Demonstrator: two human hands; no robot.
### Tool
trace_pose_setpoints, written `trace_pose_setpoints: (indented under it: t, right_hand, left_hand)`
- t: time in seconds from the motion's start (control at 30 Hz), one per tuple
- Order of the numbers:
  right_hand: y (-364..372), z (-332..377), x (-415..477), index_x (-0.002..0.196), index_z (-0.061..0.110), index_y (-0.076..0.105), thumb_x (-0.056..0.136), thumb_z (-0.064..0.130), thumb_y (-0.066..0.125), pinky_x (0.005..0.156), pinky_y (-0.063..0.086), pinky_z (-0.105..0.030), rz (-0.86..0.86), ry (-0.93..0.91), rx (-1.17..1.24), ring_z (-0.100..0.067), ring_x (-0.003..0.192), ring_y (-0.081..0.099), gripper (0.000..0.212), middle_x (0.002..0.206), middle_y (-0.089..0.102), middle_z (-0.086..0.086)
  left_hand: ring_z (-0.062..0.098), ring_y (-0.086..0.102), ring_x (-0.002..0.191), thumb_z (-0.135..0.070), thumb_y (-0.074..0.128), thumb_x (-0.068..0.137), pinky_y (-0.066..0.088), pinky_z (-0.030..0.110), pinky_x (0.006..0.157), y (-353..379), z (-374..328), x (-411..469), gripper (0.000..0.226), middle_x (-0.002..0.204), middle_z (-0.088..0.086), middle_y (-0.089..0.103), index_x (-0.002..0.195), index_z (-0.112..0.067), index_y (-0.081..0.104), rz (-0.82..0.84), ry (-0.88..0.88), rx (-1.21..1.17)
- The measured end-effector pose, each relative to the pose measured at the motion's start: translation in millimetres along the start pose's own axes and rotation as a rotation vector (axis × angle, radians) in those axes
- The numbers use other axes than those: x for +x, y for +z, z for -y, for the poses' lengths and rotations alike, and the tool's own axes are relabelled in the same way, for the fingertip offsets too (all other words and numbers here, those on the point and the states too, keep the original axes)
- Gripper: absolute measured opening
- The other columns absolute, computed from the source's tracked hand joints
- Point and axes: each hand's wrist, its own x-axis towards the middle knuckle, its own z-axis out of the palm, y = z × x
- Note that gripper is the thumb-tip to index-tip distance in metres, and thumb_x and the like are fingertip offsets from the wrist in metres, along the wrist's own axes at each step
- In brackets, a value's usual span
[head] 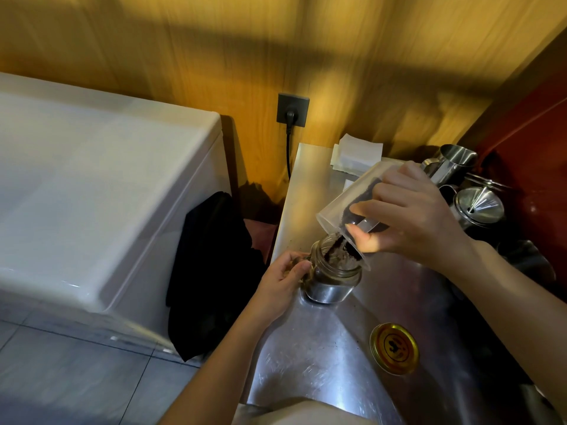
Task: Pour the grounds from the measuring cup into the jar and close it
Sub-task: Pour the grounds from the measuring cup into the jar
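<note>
A small glass jar [333,279] stands on the steel counter [310,357], tilted a little toward the right, with dark grounds inside. My left hand [283,279] grips its left side. My right hand [411,216] holds a clear plastic measuring cup [343,204] tipped steeply down, its rim over the jar's mouth. Dark grounds [336,243] slide along the cup's lower wall into the jar. The jar's gold lid [394,348] lies flat on the counter, to the right and nearer to me.
Steel pitchers [454,162] and a steel funnel [480,202] crowd the counter's far right. Folded white paper [357,151] lies at the back. A black cloth [214,271] hangs left of the counter, beside a white appliance [92,191]. A plugged wall socket [292,109] is behind.
</note>
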Motion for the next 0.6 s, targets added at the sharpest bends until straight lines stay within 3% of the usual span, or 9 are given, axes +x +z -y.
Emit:
trace_pose_setpoints:
  t: [0.3, 0.6]
  right_hand:
    - [-2.3, 0.4, 0.7, 0.063, -0.001, 0.066, 0.075, 0.016, 0.07, 0.065, 0.021, -0.028, -0.01, -0.004, -0.016, -0.023, 0.052, 0.049, 0.021, 0.052, 0.053, -0.011]
    - [-0.9, -1.4, 0.4, 0.062, -0.001, 0.066, 0.075, 0.018, 0.068, 0.069, 0.018, -0.026, 0.001, 0.013, -0.028, -0.023, 0.054, 0.049, 0.023, 0.054, 0.056, -0.012]
  left_hand:
    - [-0.016, 0.055, 0.072, -0.013, 0.048, 0.095, 0.043, 0.0, 0.066, -1.0, -2.8, -0.6, 0.012, 0.082, -0.008, 0.058, 0.088, -0.017, 0.057, 0.019, -0.002, 0.028]
    - [-0.013, 0.056, 0.073, -0.016, 0.049, 0.094, 0.044, 0.002, 0.067, -3.4, -1.6, 0.5, 0.011, 0.082, -0.007, 0.06, 0.088, -0.019, 0.058, 0.04, -0.003, 0.024]
